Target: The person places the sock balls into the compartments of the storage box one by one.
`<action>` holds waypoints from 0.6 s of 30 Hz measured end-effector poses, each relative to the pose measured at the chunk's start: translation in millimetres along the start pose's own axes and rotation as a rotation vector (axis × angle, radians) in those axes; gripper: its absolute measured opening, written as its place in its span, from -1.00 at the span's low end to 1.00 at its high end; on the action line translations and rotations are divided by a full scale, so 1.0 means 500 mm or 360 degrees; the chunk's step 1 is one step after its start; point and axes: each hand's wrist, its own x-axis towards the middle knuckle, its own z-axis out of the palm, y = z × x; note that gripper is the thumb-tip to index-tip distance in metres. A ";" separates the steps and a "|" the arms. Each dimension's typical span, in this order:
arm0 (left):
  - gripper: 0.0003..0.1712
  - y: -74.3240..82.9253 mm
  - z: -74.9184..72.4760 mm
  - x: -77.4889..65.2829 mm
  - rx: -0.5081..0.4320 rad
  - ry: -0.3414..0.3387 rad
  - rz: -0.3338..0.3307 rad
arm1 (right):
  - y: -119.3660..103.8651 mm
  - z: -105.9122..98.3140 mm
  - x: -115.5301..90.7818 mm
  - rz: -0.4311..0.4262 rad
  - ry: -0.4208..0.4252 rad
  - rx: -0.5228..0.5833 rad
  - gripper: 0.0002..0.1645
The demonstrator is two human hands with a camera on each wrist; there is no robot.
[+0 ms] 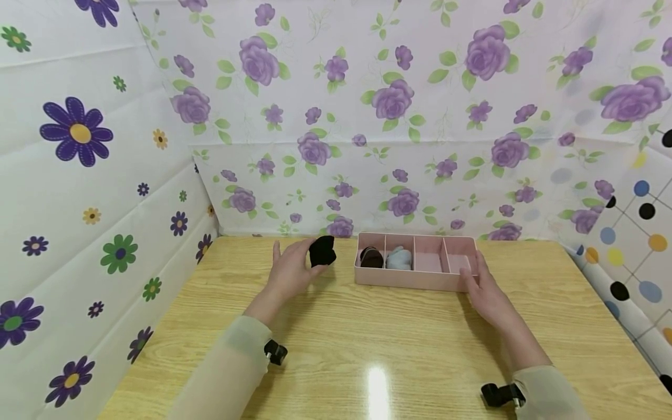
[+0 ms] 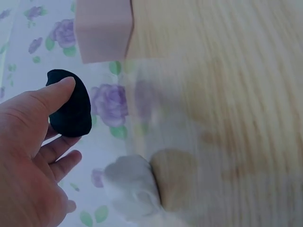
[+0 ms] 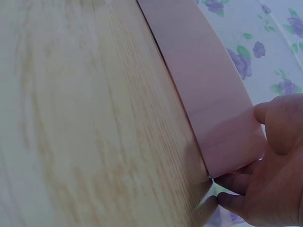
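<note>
My left hand (image 1: 291, 269) pinches a black rolled-up sock (image 1: 322, 251) between thumb and fingers, left of a pink divided box (image 1: 415, 280). In the left wrist view the thumb lies across the face of the sock (image 2: 75, 111). With its thumb on the front wall and fingers round the end, my right hand (image 1: 485, 291) grips the box's right end. A dark brown rolled bundle (image 1: 371, 258) fills the leftmost compartment, and a pale blue-grey one (image 1: 399, 258) sits in the compartment beside it. The two right compartments hold nothing.
The box stands near the back edge of a wooden table (image 1: 336, 350). Flower-printed sheets (image 1: 325, 116) hang behind and to the left, a dotted one (image 1: 630, 245) to the right. A pale grey rounded bundle (image 2: 132, 187) appears low in the left wrist view.
</note>
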 end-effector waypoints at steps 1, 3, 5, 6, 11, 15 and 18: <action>-0.08 0.004 -0.002 -0.001 -0.0003 0.0013 -0.0005 | 0.000 0.000 -0.001 0.0001 -0.0002 0.0002 0.02; -0.08 0.014 -0.007 -0.003 -0.0013 0.0035 -0.0017 | 0.000 -0.001 -0.001 0.0004 -0.0005 0.0001 0.02; -0.08 0.023 -0.012 -0.004 -0.0013 0.0060 -0.0020 | 0.000 -0.001 -0.002 0.0007 -0.0007 -0.0001 0.02; -0.09 0.029 -0.014 -0.004 -0.0011 0.0068 -0.0023 | 0.000 -0.001 -0.002 0.0009 -0.0009 -0.0002 0.02; -0.07 0.052 -0.023 -0.005 -0.0003 0.0094 0.0007 | 0.000 -0.001 -0.002 0.0011 -0.0010 -0.0005 0.03; -0.06 0.070 -0.026 -0.004 -0.0010 0.0099 0.0040 | 0.001 0.000 -0.001 -0.0001 -0.0003 -0.0011 0.03; -0.06 0.085 -0.027 -0.003 -0.0019 0.0114 0.0072 | 0.000 0.000 -0.001 -0.0008 0.0004 -0.0013 0.04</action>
